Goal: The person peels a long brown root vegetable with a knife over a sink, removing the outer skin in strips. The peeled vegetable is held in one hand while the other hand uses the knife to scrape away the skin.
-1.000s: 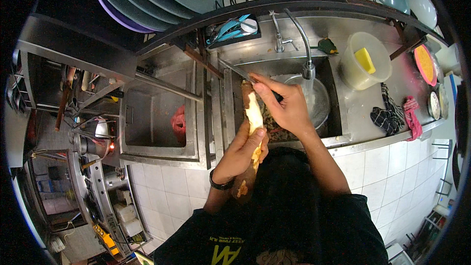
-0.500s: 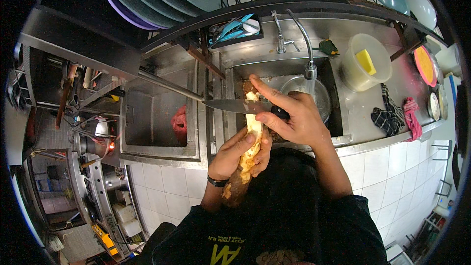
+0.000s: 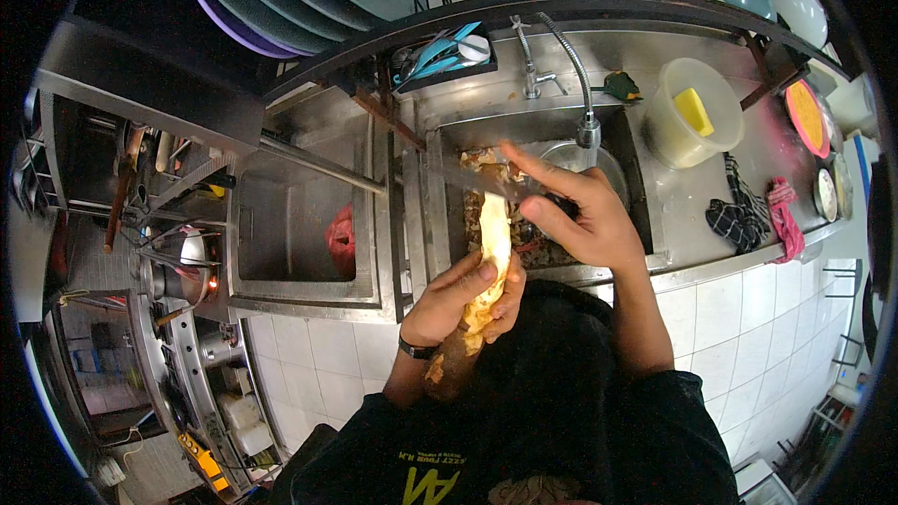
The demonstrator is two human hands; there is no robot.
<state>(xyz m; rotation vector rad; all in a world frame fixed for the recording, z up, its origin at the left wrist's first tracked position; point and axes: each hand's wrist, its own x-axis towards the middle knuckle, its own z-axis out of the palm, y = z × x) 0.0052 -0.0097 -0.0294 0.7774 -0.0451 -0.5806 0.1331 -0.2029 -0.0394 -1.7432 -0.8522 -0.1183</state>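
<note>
My left hand (image 3: 444,313) is closed around a long root (image 3: 494,220), pale where peeled and brown-skinned at its lower end. My right hand (image 3: 589,224) grips a kitchen knife (image 3: 468,178) by its dark handle, index finger stretched along the top; the motion-blurred blade lies across the root's upper part. Both hands are above the right sink basin (image 3: 634,159), where brown and pale peelings (image 3: 479,157) lie beside a round metal bowl (image 3: 603,168) under the flexible spout (image 3: 585,131).
The left basin (image 3: 285,257) holds a red bundle (image 3: 340,243). Rightward are a translucent tub (image 3: 683,136) with a yellow sponge, dark checked cloth (image 3: 734,220), pink cloth (image 3: 786,229) and dishes (image 3: 806,117). Above are a plate rack (image 3: 440,0) and utensil holder (image 3: 444,56).
The knife swung from pointing up-left to lying across the root, then rose slightly with my right hand, which shifted rightward. The root's top now sits lower; my left hand still grips it.
</note>
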